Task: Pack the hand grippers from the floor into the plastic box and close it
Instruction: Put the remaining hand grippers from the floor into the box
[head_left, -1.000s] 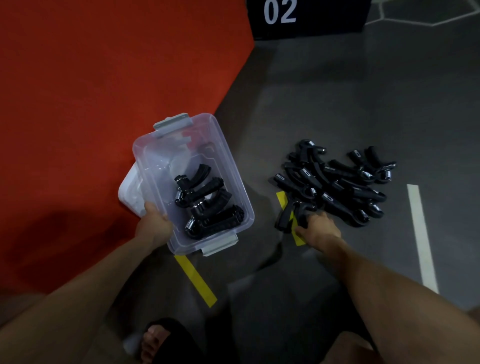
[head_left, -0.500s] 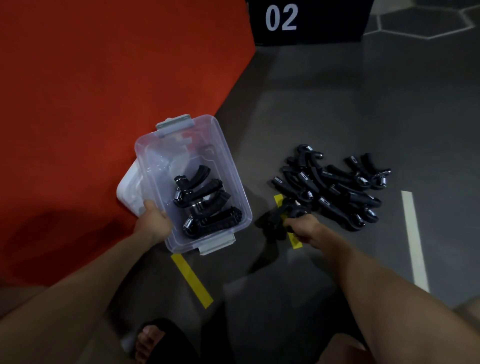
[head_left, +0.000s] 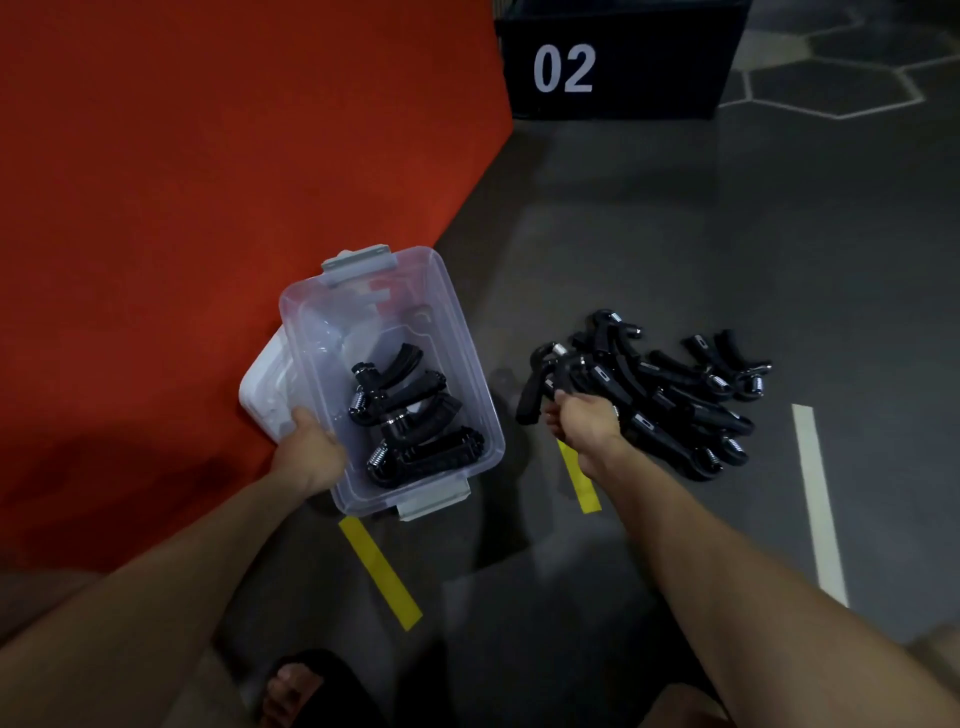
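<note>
Right hand is closed around a black hand gripper, lifted at the near-left edge of the pile of hand grippers; the held item projects from the fist toward 10 o'clock. The pile lies on the grey floor, from 12 to 3 o'clock of that hand. Left hand is clamped on the near-left rim of the plastic box, which sits at 9 o'clock of the right hand, lid off. Several grippers lie inside. A white lid lies just beside the box at its left, on the red mat.
</note>
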